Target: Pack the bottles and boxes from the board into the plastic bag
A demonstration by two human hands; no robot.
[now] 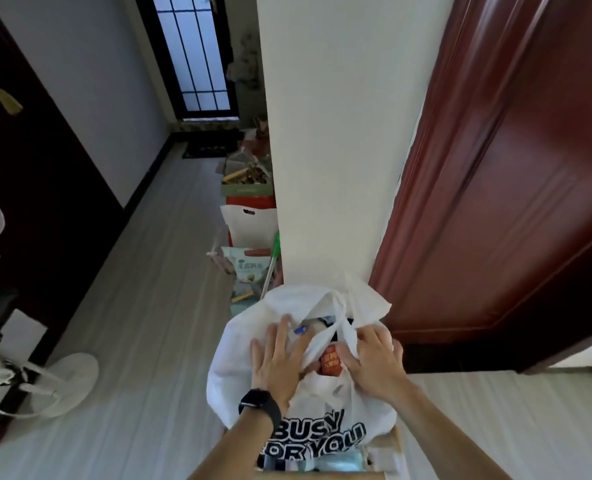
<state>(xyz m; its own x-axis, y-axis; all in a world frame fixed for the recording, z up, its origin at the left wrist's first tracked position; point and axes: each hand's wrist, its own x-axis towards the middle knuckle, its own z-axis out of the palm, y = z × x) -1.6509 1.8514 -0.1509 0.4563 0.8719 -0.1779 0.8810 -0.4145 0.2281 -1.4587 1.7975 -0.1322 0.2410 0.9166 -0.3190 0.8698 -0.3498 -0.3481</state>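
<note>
Wall: white pillar, centre of view, running down to the spot behind the bag. Red-brown door to its right.

Floor: pale planks. A row of clutter stands along the pillar's left foot, including a white carrier and a green-handled stick. A round white fan base sits at lower left, well apart from your work.

Plastic bag: white, dark lettering on the near face. It stands upright directly below you, its top against the foot of the pillar. It rests on the board, of which only a brown edge shows at the bag's lower right. The mouth is open and the film is bunched into folds and a handle loop across the middle.

Your left hand: flat on the bag's left shoulder, fingers spread and straight, pressing the film. A black watch is on that wrist.

Your right hand: at the right side of the mouth, fingers curled into a fold of the bag's film and gripping it.

Contents seen through the mouth: an orange box between your two hands, just beside your right thumb, and a small blue cap near your left fingertips. The rest inside is dark and cannot be made out.
</note>
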